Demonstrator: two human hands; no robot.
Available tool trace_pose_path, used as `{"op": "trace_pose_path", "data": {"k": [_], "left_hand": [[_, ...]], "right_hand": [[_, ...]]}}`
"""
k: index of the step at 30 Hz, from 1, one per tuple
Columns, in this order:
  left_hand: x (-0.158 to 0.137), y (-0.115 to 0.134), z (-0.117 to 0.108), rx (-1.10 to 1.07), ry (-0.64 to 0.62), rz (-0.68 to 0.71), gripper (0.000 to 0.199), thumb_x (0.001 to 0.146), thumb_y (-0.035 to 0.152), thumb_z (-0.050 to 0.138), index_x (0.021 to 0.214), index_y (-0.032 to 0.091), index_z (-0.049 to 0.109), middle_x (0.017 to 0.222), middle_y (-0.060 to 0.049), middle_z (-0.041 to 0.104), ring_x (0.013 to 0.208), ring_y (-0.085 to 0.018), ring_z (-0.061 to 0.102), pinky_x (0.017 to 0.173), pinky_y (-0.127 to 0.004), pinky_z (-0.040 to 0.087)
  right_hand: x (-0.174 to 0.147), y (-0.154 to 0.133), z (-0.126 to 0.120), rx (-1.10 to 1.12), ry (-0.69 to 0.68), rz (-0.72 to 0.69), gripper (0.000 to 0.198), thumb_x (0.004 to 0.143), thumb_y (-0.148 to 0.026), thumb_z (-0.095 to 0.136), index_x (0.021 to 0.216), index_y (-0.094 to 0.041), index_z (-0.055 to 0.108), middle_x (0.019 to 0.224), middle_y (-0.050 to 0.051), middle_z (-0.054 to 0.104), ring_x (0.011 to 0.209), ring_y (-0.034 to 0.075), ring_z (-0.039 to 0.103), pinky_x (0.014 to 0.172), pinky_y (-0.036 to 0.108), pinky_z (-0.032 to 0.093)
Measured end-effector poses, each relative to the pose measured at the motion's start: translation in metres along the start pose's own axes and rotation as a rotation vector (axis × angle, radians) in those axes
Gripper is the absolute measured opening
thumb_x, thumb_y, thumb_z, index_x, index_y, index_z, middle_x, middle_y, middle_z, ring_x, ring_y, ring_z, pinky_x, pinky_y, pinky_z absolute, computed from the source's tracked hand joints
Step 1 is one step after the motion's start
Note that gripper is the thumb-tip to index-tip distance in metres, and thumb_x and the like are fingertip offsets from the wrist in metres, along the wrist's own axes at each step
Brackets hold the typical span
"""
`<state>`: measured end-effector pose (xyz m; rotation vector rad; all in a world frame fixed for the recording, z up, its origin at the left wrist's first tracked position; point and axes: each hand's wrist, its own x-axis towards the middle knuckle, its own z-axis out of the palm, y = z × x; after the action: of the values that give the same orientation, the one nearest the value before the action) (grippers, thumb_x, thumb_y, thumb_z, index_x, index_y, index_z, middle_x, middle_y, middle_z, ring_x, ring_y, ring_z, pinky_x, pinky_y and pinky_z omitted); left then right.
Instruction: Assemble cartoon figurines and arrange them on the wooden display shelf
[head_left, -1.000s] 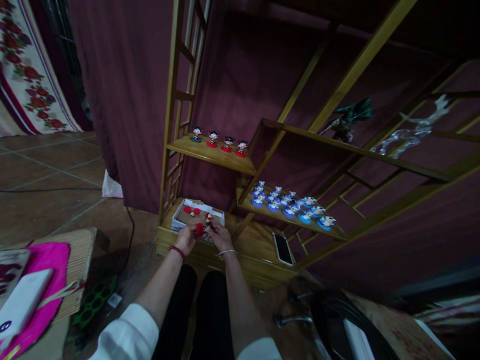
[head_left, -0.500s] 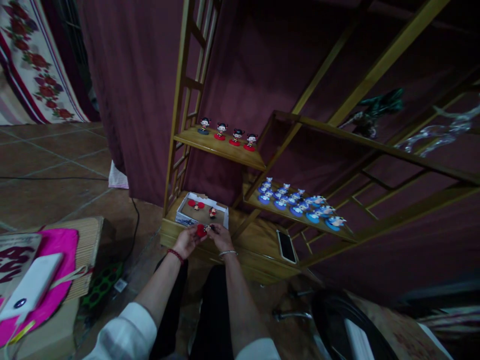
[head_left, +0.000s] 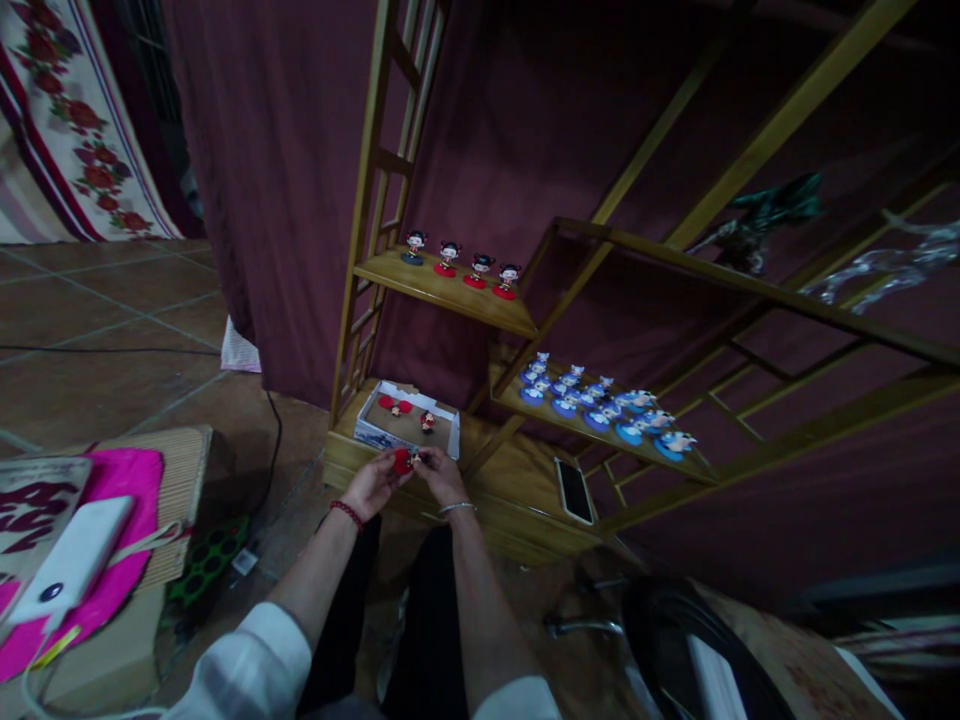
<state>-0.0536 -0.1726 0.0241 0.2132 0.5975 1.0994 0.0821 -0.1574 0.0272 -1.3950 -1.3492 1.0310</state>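
Note:
A small figurine with a red round base [head_left: 403,461] is between my two hands, just in front of a shallow cardboard box. My left hand [head_left: 373,484] grips the red base. The fingers of my right hand [head_left: 443,478] close on the figurine's dark-haired end. Inside the white-edged box [head_left: 363,437] lie a red figurine [head_left: 427,421], another small figurine [head_left: 396,411] and red discs. Several black-haired figurines on round bases, such as a red-based figurine [head_left: 448,257], stand in a row on the upper shelf [head_left: 442,292].
Several blue and purple figurines [head_left: 598,415] fill the right shelf. A phone [head_left: 574,491] lies on the lower wooden surface. At left, a white power bank [head_left: 75,560] rests on a pink mat over a carton. A black chair [head_left: 675,640] stands at lower right.
The view has shifted slightly. My hands stay nearly in place, both still holding the figurine in front of the box.

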Motion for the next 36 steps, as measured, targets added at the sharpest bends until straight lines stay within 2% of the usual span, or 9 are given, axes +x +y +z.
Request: {"op": "trace_pose_path", "data": {"k": [7, 12, 20, 36], "left_hand": [[-0.004, -0.005, -0.006, -0.036, -0.027, 0.007, 0.019, 0.073, 0.006, 0.047, 0.088, 0.011, 0.058, 0.088, -0.009, 0.064, 0.085, -0.016, 0.059, 0.084, -0.032, 0.043], [-0.007, -0.008, -0.008, -0.037, -0.017, 0.005, 0.024, 0.074, 0.007, 0.046, 0.095, 0.010, 0.057, 0.094, -0.012, 0.063, 0.093, -0.018, 0.057, 0.085, -0.033, 0.043], [-0.006, -0.013, -0.019, -0.059, -0.070, 0.014, 0.029, 0.072, 0.004, 0.048, 0.099, 0.012, 0.056, 0.099, -0.009, 0.061, 0.094, -0.017, 0.056, 0.089, -0.032, 0.041], [0.002, -0.019, -0.029, -0.051, -0.124, 0.019, 0.028, 0.072, 0.006, 0.052, 0.098, 0.016, 0.056, 0.094, -0.006, 0.063, 0.086, -0.014, 0.059, 0.091, -0.034, 0.038]], "right_hand": [[-0.002, 0.003, -0.001, -0.014, -0.051, -0.061, 0.024, 0.058, -0.022, 0.058, 0.082, -0.018, 0.055, 0.077, 0.000, 0.062, 0.074, 0.013, 0.057, 0.074, 0.028, 0.045], [-0.005, 0.004, -0.002, -0.047, -0.089, -0.074, 0.024, 0.060, -0.021, 0.056, 0.084, -0.019, 0.058, 0.082, 0.000, 0.063, 0.078, 0.014, 0.057, 0.078, 0.030, 0.044], [-0.008, 0.005, -0.002, -0.055, -0.119, -0.039, 0.025, 0.059, -0.021, 0.056, 0.083, -0.020, 0.059, 0.083, -0.001, 0.063, 0.077, 0.014, 0.058, 0.076, 0.029, 0.044], [-0.011, 0.001, -0.001, -0.182, -0.108, -0.067, 0.022, 0.061, -0.022, 0.054, 0.082, -0.020, 0.059, 0.076, -0.002, 0.062, 0.070, 0.013, 0.056, 0.071, 0.027, 0.044]]}}
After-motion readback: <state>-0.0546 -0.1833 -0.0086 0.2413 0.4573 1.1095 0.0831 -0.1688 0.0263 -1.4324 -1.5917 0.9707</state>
